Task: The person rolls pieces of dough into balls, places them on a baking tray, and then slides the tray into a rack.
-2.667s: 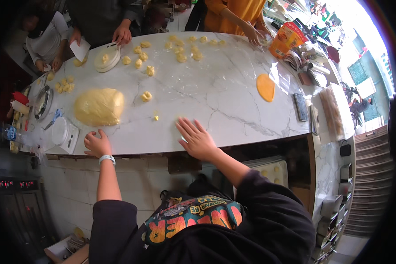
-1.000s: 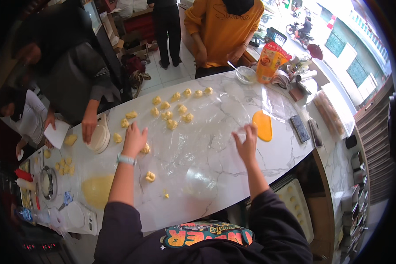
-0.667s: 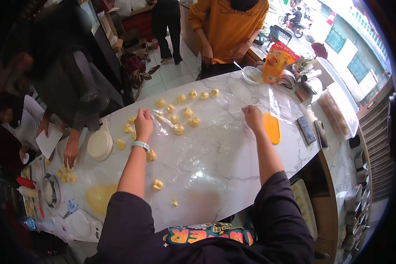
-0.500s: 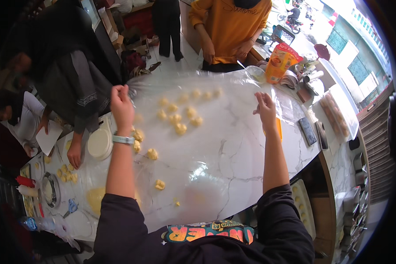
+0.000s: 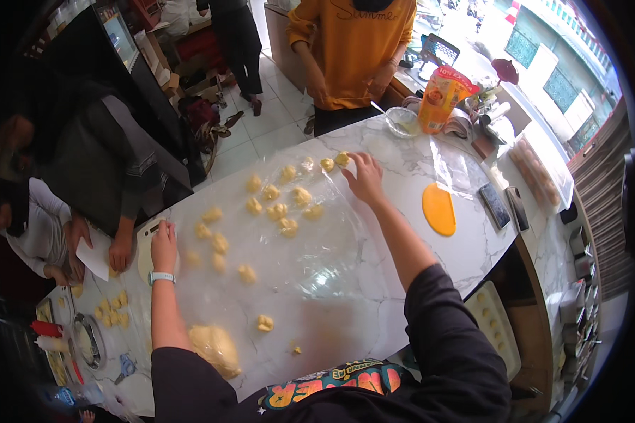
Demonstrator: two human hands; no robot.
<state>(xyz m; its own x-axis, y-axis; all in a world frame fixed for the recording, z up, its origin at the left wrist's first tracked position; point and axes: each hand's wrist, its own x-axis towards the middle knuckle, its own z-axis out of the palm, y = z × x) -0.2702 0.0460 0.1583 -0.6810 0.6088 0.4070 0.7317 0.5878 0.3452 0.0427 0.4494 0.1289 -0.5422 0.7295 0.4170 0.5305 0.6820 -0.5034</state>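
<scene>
head view: both arms stretch out over a white marble counter (image 5: 402,282), spreading a clear plastic sheet (image 5: 310,240) over scattered yellow dough pieces (image 5: 279,210). the left hand (image 5: 164,245) rests at the sheet's left edge beside a pale round plate (image 5: 145,255), fingers flat and close together, pinning the film down. the right hand (image 5: 365,178) lies at the far right corner, fingers spread and pressing the film just beside two dough pieces; i cannot tell whether it pinches the edge. a big dough lump (image 5: 215,349) sits near the body, close under the left arm, with a small piece (image 5: 264,323) beside it. a flat orange disc (image 5: 439,209) lies apart, right of the sheet. a person in an orange sweater (image 5: 353,49) stands across the counter. to lay the film well, i judge both hands should pull it evenly taut and lower it without dragging the pieces.
</scene>
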